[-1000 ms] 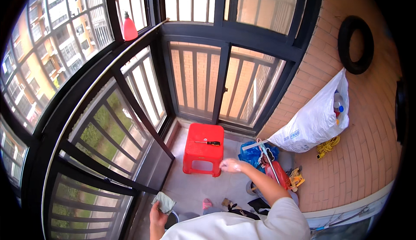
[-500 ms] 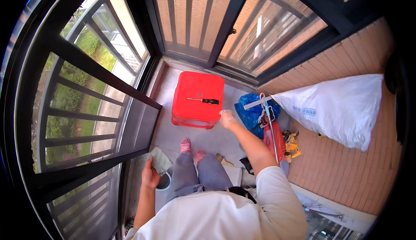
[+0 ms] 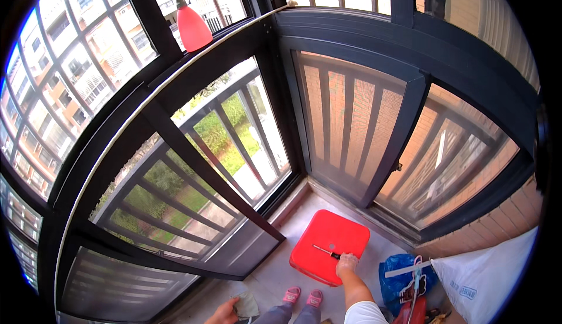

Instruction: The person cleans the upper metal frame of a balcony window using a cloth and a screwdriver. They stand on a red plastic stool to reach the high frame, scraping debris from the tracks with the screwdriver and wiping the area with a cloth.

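Observation:
A red square stool [image 3: 316, 236] stands on the floor ahead of me. Across its top lies a screwdriver [image 3: 326, 252], its thin metal shaft pointing left and its dark handle to the right. My right hand [image 3: 348, 261], in what looks like a thin clear glove, is closed on the end of that handle; the fingertips are partly hidden. Low in the picture, my left hand [image 3: 225, 313] holds a folded grey-green cloth [image 3: 247, 305] beside my legs.
Right of the stool are a blue plastic bag [image 3: 398, 268], a hanger-like metal item and a red bag [image 3: 411, 311]. A large white sack [image 3: 497, 271] leans on the brick wall. Dark-framed windows enclose the corner; a pink spray bottle [image 3: 194, 28] hangs at upper left.
The view has tilted up and left, showing more window. My right hand has moved from beside the stool onto the screwdriver handle. My left hand still holds the cloth.

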The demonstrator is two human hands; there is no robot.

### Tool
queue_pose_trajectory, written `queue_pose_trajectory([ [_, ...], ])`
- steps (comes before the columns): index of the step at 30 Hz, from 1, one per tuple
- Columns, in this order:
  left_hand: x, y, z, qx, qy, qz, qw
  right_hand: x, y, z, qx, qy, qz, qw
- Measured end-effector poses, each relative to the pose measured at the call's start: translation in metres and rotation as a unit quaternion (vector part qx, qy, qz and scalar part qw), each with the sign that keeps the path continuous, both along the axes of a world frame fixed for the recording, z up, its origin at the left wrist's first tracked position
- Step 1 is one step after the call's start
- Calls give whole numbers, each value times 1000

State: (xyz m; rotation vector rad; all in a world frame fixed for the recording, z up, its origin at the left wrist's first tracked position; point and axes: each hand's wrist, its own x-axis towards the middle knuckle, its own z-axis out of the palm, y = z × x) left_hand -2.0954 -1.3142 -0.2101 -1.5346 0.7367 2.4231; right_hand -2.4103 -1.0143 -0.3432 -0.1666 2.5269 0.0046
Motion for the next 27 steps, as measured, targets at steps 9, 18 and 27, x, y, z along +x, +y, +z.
queue_pose_trajectory([
  [9, -29, 30, 12, -26, -42, 5, 999, 14, 51, -79, -173, 100, -195, 960],
  [18, -60, 73, 37, -19, -83, -43, 995, 50, 40, -72, -387, -107, -524, 751],
  [27, -82, 80, 21, -22, -71, -53, 996, 21, 16, -147, -395, -35, -420, 817],
])
